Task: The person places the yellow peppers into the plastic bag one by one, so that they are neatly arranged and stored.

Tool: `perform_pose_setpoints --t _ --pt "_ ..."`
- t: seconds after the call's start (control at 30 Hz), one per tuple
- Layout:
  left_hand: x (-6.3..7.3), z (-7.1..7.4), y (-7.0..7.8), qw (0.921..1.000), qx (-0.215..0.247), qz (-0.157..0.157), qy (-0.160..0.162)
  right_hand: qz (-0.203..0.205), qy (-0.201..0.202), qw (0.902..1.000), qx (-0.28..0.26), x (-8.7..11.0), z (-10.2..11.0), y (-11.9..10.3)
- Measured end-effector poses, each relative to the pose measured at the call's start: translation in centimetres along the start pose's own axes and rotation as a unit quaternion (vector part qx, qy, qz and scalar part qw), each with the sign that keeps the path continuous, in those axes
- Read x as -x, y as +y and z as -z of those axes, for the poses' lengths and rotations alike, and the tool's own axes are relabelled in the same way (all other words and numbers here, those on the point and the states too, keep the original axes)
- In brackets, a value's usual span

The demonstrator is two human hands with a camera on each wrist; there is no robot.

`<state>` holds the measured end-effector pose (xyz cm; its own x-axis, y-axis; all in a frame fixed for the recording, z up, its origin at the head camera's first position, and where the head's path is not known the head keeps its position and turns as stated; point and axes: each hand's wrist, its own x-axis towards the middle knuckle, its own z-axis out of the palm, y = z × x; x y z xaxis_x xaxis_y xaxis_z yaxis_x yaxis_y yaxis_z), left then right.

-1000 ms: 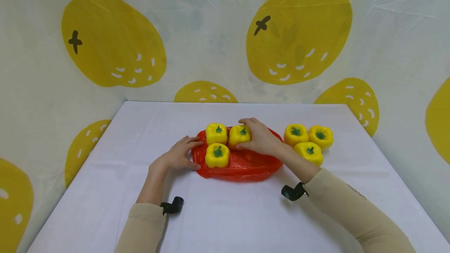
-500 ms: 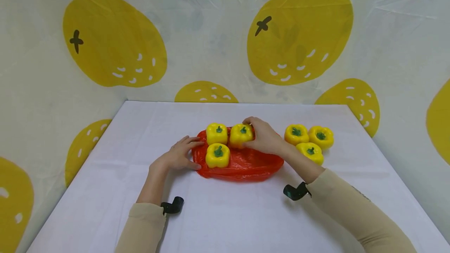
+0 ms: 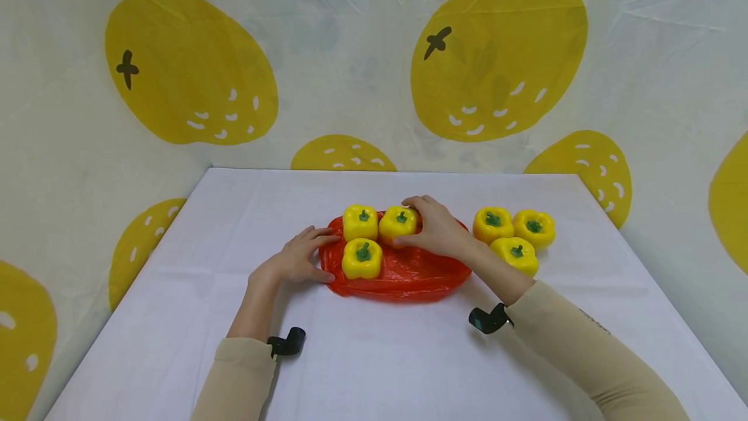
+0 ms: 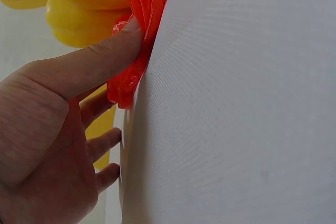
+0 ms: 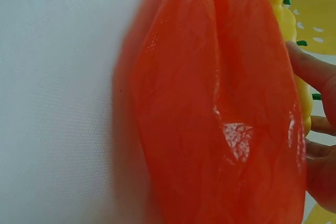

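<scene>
A crumpled red plastic bag (image 3: 423,271) lies mid-table with three yellow bell peppers standing on it. My right hand (image 3: 438,229) holds the back-right bell pepper (image 3: 397,229), fingers behind it and thumb at its front. To its left stands another bell pepper (image 3: 359,226), and a third bell pepper (image 3: 361,262) is nearer me. At the bag's left edge rests my left hand (image 3: 300,255), fingers spread. In the left wrist view its thumb (image 4: 102,56) presses on the red plastic. The right wrist view shows mostly the bag (image 5: 210,103), which partly hides the peppers.
Three more yellow bell peppers stand in a cluster to the right of the bag, the front bell pepper (image 3: 514,255) close beside my right forearm. The white tabletop (image 3: 374,356) meets a fruit-print cloth (image 3: 350,70) at the back.
My right hand has shifted the pepper it holds slightly right, then slightly back left. The left hand, the bag and the other peppers have stayed put.
</scene>
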<state>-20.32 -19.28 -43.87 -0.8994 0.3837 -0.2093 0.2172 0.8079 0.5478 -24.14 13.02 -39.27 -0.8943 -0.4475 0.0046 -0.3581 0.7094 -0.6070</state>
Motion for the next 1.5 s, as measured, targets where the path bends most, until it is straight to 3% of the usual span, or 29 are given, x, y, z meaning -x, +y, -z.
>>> perform_pose_setpoints --t 0.6,1.07,1.5 --pt "0.2 0.0 0.0 1.0000 0.000 -0.008 0.004 0.029 -0.031 0.9991 -0.001 -0.1 0.4 0.1" --pt "0.2 -0.1 0.0 0.9999 0.005 -0.008 0.006 0.026 -0.042 0.9987 -0.013 0.3 1.2 0.2" --pt "0.3 0.1 0.2 1.0000 0.004 -0.005 0.004 0.017 -0.027 0.9988 -0.037 1.7 4.7 0.7"
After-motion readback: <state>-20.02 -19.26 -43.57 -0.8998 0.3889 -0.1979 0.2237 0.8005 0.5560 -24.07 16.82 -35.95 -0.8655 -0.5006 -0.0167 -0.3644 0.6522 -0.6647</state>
